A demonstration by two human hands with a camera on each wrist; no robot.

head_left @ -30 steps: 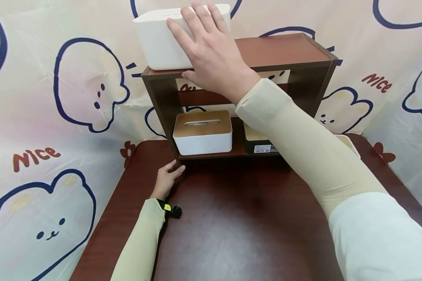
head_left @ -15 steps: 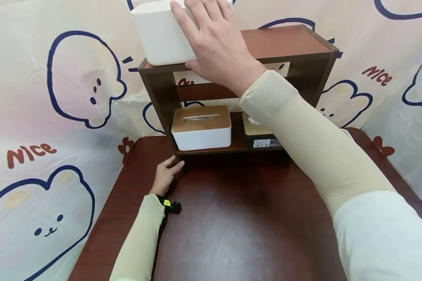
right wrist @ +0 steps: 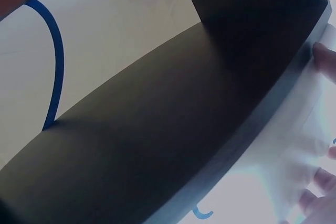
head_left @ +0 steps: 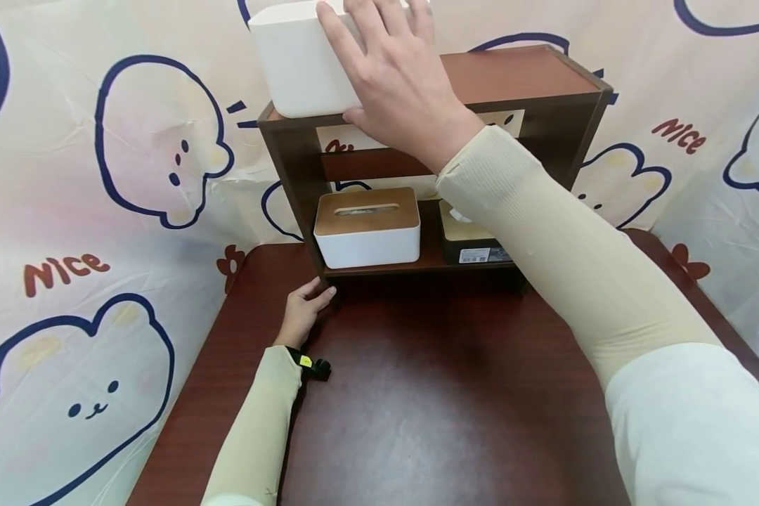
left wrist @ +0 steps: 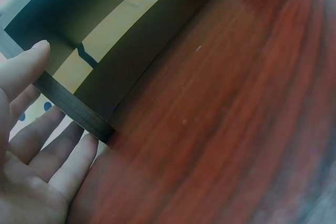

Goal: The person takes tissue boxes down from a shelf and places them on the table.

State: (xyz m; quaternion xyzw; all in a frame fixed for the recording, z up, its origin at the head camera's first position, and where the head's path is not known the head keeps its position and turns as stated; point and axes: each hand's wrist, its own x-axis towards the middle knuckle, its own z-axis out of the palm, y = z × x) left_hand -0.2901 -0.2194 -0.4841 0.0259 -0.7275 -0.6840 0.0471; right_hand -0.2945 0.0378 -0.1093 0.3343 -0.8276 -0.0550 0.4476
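My right hand (head_left: 405, 77) lies against a white bin-like box (head_left: 303, 67) on the top left of a brown wooden shelf unit (head_left: 519, 74). Its straight fingers reach over the box's rim; the thumb (right wrist: 326, 61) touches the shelf's front edge in the right wrist view. Down at the shelf's lower left corner, my left hand (head_left: 300, 313) grips the side panel (left wrist: 73, 106). In the left wrist view, its thumb is on the inner side and the fingers are outside. A white tissue box (head_left: 370, 246) with a wooden lid sits on the lower shelf.
Right of it stands a dark tissue box (head_left: 453, 249) with a tan top and a label, partly covered by my right sleeve (head_left: 531, 218). The shelf rests on a dark red table (head_left: 405, 393). A cartoon-printed cloth (head_left: 57, 211) hangs close behind and at both sides.
My right hand has slid slightly right along the white box. The head view has tilted a little, so everything sits higher. My left hand keeps its grip on the shelf.
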